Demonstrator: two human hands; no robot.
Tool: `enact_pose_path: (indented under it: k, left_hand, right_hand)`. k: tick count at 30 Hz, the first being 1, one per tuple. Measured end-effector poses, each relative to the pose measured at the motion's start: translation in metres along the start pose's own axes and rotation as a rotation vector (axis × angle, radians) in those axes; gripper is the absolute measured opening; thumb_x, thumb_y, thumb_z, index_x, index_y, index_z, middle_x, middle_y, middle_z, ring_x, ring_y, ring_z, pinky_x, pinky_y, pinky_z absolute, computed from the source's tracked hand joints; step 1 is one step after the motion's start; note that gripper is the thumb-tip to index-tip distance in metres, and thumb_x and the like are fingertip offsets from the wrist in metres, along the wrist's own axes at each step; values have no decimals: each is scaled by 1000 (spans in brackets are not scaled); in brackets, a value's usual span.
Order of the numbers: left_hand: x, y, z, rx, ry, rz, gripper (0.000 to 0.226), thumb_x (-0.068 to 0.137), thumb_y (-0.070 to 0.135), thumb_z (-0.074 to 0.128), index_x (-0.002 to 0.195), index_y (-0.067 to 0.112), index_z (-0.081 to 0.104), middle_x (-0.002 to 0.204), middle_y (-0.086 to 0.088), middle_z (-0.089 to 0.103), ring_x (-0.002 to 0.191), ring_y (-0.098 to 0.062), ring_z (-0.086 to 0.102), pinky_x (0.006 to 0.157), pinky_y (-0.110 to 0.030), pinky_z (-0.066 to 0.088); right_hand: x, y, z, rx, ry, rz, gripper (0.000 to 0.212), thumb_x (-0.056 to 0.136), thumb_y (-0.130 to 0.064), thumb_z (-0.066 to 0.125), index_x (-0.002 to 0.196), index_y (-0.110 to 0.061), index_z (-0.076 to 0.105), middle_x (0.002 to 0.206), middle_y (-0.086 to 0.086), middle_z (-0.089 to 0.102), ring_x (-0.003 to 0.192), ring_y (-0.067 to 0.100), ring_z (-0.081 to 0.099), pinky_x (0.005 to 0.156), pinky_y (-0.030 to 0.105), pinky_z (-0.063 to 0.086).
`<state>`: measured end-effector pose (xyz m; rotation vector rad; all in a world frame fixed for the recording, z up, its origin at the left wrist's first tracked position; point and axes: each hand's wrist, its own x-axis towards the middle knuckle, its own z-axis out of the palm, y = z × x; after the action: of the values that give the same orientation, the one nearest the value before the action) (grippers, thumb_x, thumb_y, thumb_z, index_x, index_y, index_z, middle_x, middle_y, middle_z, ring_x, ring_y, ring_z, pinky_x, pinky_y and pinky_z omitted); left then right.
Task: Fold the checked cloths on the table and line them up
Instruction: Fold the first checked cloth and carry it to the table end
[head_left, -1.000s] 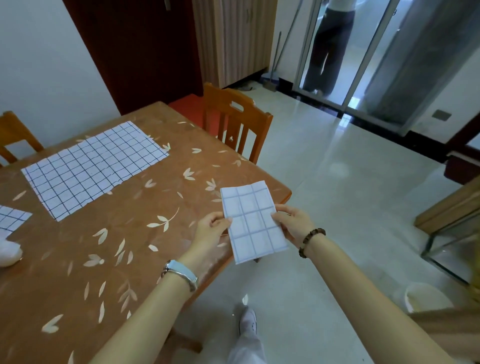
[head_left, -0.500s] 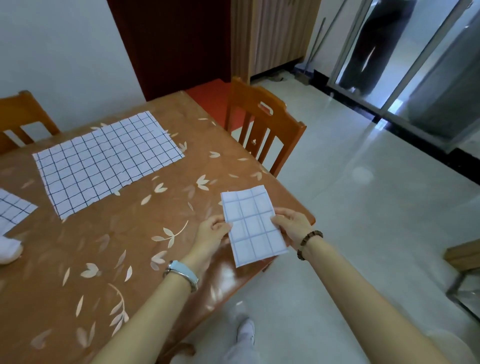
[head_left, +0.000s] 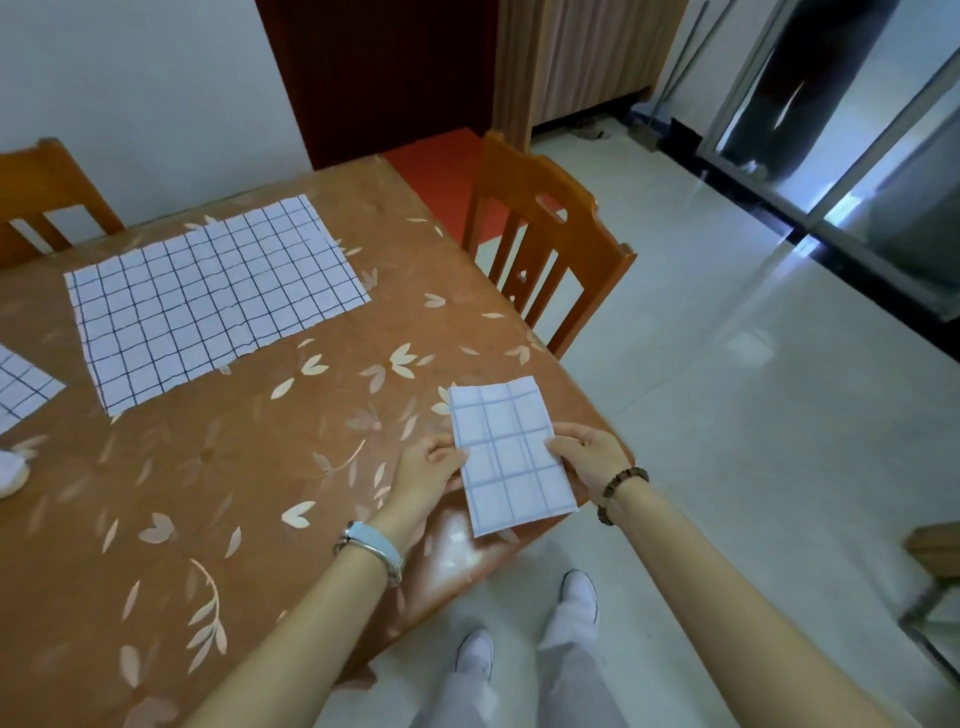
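At the near table corner, the left hand (head_left: 427, 466) and right hand (head_left: 586, 453) pinch the small folded white checked cloth (head_left: 511, 453) by its side edges. Next: lay it flat, aligned; the large unfolded checked cloth (head_left: 208, 301) awaits folding.

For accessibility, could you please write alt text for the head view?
The left hand and right hand pinch a folded checked cloth by its long edges over the corner of a leaf-patterned table. A larger checked cloth lies flat farther back.
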<state>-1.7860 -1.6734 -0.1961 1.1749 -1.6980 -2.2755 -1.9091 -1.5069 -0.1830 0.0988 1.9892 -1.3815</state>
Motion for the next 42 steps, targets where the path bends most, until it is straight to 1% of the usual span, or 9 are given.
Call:
enact_pose_path:
  k: [10, 16, 18, 22, 26, 29, 33, 37, 42]
  left_hand:
    - [22, -14, 63, -133, 151, -60, 6, 91, -3, 62, 91, 2, 63, 87, -14, 70, 77, -14, 71, 64, -23, 59]
    - [39, -29, 107, -194, 291, -122, 7, 89, -5, 64, 84, 1, 64, 81, -14, 71, 66, -12, 71, 64, -24, 60]
    - [43, -32, 118, -205, 333, -134, 8, 89, -5, 64, 84, 1, 65, 82, -14, 71, 66, -11, 71, 63, -23, 59]
    - [45, -39, 140, -220, 416, -144, 14, 89, -7, 62, 81, 5, 65, 60, 4, 70, 56, -2, 67, 53, -15, 53]
    - [49, -47, 152, -221, 479, -147, 17, 88, -8, 64, 78, 6, 63, 56, 4, 65, 55, -2, 67, 56, -17, 55]
    - [55, -52, 157, -217, 518, -157, 18, 86, -7, 67, 77, 8, 64, 64, -2, 66, 65, -11, 67, 62, -20, 57]
    - [64, -57, 158, -176, 547, -174, 18, 83, -8, 69, 76, 8, 65, 70, -7, 66, 74, -21, 66, 64, -24, 58]
    - [70, -62, 153, -79, 574, -171, 15, 70, 3, 77, 68, 16, 71, 73, -8, 72, 78, -27, 70, 80, -42, 60]
    - [76, -74, 149, -22, 600, -137, 7, 58, 19, 75, 61, 25, 73, 71, -4, 74, 80, -29, 72, 81, -47, 59]
  right_hand:
    - [53, -9, -56, -185, -85, -43, 20, 87, -10, 63, 80, -28, 70, 99, 4, 71, 100, 24, 65, 95, 41, 51]
    - [91, -12, -89, -228, -153, 33, 15, 87, -8, 62, 98, -13, 70, 102, 8, 70, 96, 24, 66, 90, 37, 54]
    - [100, -11, -96, -239, -170, 51, 19, 86, -5, 60, 102, -8, 70, 98, 8, 70, 88, 21, 66, 82, 32, 56]
    - [114, -9, -110, -329, -220, 43, 17, 85, -1, 58, 96, -7, 70, 76, 2, 64, 65, 10, 59, 55, 15, 47]
    - [130, -2, -115, -403, -230, 43, 15, 80, -2, 60, 84, -10, 72, 69, -2, 64, 70, 17, 62, 65, 25, 52]
    - [137, -1, -115, -431, -221, 32, 18, 77, -2, 61, 74, -17, 70, 75, 1, 70, 79, 23, 66, 79, 36, 57]
    - [146, 2, -115, -450, -196, 14, 17, 75, -5, 65, 76, -21, 69, 85, 7, 73, 87, 26, 68, 86, 42, 56]
    - [150, 6, -113, -479, -179, -33, 20, 79, -8, 69, 77, -26, 62, 79, 4, 69, 83, 23, 67, 82, 40, 57]
    - [155, 8, -108, -521, -152, -65, 23, 80, -11, 69, 76, -30, 57, 89, 8, 70, 87, 25, 67, 74, 31, 54]
